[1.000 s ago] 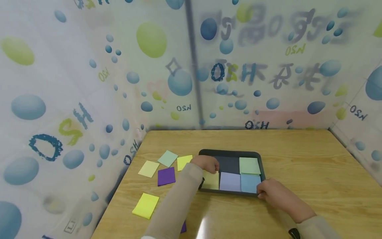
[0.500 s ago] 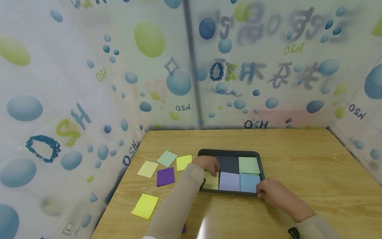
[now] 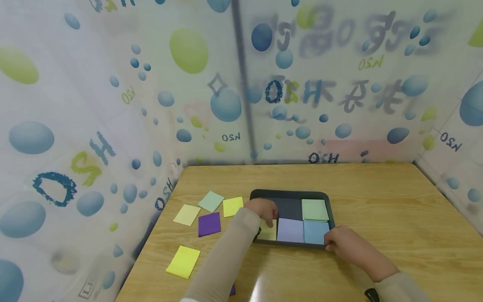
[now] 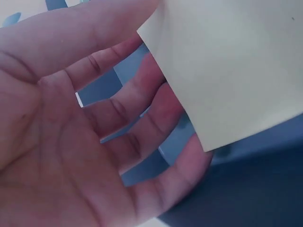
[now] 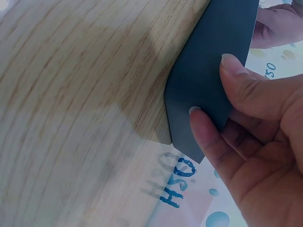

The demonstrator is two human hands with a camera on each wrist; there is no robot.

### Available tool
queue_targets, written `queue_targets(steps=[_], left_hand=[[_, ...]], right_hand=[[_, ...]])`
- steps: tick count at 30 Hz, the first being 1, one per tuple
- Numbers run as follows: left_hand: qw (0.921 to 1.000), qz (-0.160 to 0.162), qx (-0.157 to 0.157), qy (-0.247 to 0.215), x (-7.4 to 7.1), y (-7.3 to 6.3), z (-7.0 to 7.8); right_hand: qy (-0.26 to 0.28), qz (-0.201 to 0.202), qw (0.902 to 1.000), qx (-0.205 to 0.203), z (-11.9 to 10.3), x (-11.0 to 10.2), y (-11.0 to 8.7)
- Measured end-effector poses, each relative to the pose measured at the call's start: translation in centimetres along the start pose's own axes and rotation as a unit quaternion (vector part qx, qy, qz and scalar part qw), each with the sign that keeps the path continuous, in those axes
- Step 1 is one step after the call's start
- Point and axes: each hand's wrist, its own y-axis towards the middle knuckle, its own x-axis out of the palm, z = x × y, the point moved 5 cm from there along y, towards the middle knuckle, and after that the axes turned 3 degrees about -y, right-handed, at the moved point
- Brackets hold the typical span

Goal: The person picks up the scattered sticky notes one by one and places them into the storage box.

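A shallow dark tray (image 3: 290, 205) lies on the table with sticky-note pads in it. My left hand (image 3: 264, 209) is over its left end, and the fingers hold a pale yellow sticky note (image 4: 232, 71); the fingertips are hidden behind the paper in the left wrist view. That pale yellow pad (image 3: 268, 230) sits in the near left of the tray. Beside it are a lavender pad (image 3: 290, 230) and a blue pad (image 3: 316, 232), with a light green pad (image 3: 315, 209) behind the blue one. My right hand (image 5: 260, 113) grips the tray's near right corner.
Left of the tray lie loose pads: pale yellow (image 3: 187, 214), grey-green (image 3: 211, 201), bright yellow (image 3: 232, 206), purple (image 3: 209, 224), and a larger yellow one (image 3: 183, 261). Another purple piece (image 3: 232, 289) is partly covered by the left sleeve. Patterned curtains surround the wooden table (image 3: 377, 197).
My left hand shifts slightly right and toward me over the pale yellow pad, its fingertips reaching farther down the pad. The right hand keeps its grip on the tray, which stays in place.
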Motion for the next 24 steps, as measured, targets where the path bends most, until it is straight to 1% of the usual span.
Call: queue_targets(steps=[4, 9, 14, 18, 21, 24], left_hand=[[0.9999, -0.003, 0.011, 0.013, 0.07, -0.03, 0.26], [0.9998, -0.003, 0.002, 0.021, 0.04, -0.01, 0.39], [0.9998, 0.001, -0.008, 0.019, 0.00, -0.02, 0.27], [0.9997, 0.010, -0.015, 0.018, -0.04, -0.05, 0.26], [0.9995, 0.021, -0.022, 0.012, -0.15, -0.25, 0.26], [0.9992, 0.033, -0.022, 0.004, -0.30, -0.58, 0.27]], right_hand=[[0.001, -0.006, 0.9999, 0.010, 0.07, 0.12, 0.00], [0.001, -0.001, 1.0000, 0.001, -0.03, 0.05, -0.07], [0.001, 0.002, 1.0000, -0.003, -0.17, -0.05, -0.05], [0.001, 0.004, 1.0000, -0.004, -0.20, -0.12, -0.05], [-0.001, 0.007, 0.9999, -0.009, -0.16, -0.09, -0.07], [-0.005, 0.011, 0.9998, -0.015, -0.05, -0.02, -0.08]])
